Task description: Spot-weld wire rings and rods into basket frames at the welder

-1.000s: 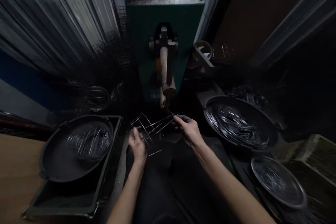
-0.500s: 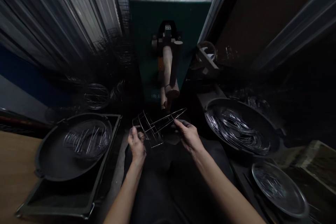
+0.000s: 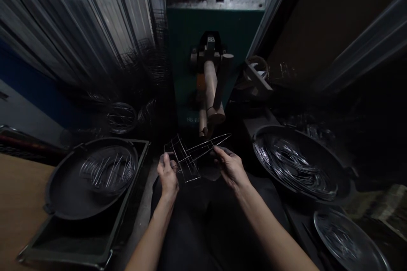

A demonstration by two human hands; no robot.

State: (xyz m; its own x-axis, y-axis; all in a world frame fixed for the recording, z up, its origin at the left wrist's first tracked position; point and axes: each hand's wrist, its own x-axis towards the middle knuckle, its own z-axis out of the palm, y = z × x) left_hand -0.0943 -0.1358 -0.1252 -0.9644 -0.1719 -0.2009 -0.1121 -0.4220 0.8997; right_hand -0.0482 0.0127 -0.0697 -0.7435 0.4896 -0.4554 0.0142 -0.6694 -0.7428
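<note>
A small wire frame of thin metal rods is held between both hands over my lap. My left hand grips its left end with closed fingers. My right hand pinches the rods that run out to the upper right. Just beyond the frame stands a green welding machine with copper arms reaching down toward the frame.
A dark pan with wire pieces sits in a tray at the left. A larger dark pan of curved wires lies at the right, a metal dish below it. Wire rings pile up behind the left pan.
The wire frame has been turned in my hands and its loose rods have closed into a tighter bundle. Both hands stayed over my lap.
</note>
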